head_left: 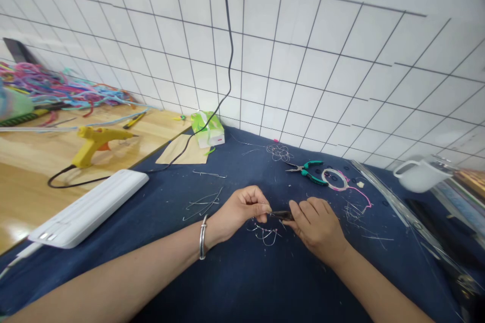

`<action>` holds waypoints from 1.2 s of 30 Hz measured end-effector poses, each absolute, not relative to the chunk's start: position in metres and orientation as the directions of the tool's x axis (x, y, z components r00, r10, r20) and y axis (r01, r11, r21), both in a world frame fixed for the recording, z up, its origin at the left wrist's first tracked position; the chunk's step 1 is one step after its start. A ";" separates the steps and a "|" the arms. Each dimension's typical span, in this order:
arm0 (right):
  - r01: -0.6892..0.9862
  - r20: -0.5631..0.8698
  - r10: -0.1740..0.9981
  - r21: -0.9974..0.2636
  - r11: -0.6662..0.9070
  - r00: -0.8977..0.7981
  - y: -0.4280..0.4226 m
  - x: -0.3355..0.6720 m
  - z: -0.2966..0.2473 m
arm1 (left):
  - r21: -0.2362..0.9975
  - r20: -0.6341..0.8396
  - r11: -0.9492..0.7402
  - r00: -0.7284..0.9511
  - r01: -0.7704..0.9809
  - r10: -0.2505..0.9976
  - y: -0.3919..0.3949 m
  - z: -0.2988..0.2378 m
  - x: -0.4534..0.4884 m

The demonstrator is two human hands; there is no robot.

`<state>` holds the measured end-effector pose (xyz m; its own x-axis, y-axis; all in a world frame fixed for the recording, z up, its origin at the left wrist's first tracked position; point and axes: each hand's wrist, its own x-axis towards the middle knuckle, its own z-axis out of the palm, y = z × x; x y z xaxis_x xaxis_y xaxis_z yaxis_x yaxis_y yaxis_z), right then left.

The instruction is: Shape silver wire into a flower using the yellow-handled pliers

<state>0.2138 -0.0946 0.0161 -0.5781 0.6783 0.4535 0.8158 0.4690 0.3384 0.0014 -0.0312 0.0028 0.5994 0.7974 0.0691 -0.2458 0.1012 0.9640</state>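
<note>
Head camera, tilted forward and down. Left hand [242,209], right hand [316,224] close at 6 o'clock; tiled wall [303,60] at 12.

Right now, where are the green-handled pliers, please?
In the head view, the green-handled pliers lie on the blue cloth, beyond the right hand, beside the pink ring.

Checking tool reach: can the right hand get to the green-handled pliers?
Probably yes: the green-handled pliers lie beyond the right hand, only cloth between, though it grips a dark tool.
</note>
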 end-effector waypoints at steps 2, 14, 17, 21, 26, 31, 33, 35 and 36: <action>0.816 0.454 0.678 0.335 0.472 -0.578 -0.095 0.214 0.017 | 0.968 0.074 0.086 0.595 -0.237 0.800 -0.032 0.004 0.001; 0.824 0.449 0.691 0.316 0.470 -0.566 -0.095 0.213 0.017 | 0.978 0.101 0.024 0.565 -0.209 0.819 -0.034 0.008 0.003; 0.825 0.438 0.699 0.317 0.467 -0.564 -0.095 0.213 0.017 | 0.978 0.109 0.014 0.562 -0.210 0.820 -0.035 0.008 0.002; 0.838 0.462 0.699 0.287 0.464 -0.546 -0.094 0.213 0.014 | 0.975 0.121 0.009 0.560 -0.224 0.819 -0.036 0.007 0.002; 0.877 0.523 0.716 0.153 0.455 -0.462 -0.090 0.215 0.008 | 0.959 0.122 0.051 0.566 -0.280 0.815 -0.035 0.004 0.003; 0.929 0.482 0.803 0.072 0.363 -0.351 -0.084 0.216 0.002 | 0.930 0.118 0.130 0.614 -0.344 0.780 -0.033 0.002 0.002; 0.941 0.453 0.827 0.097 0.325 -0.333 -0.082 0.215 0.001 | 0.918 0.115 0.164 0.638 -0.361 0.761 -0.033 0.001 0.001; 0.943 0.433 0.838 0.130 0.307 -0.333 -0.082 0.215 0.000 | 0.906 0.105 0.205 0.664 -0.371 0.741 -0.032 0.001 0.001; 0.941 0.423 0.840 0.144 0.307 -0.339 -0.081 0.215 -0.001 | 0.900 0.097 0.227 0.678 -0.372 0.729 -0.032 0.000 0.001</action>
<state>0.2148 -0.0812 -0.0008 -0.3392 0.8405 0.4226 0.9407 0.3074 0.1435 0.0008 -0.0324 0.0003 0.6779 0.7287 0.0969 -0.3724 0.2267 0.9000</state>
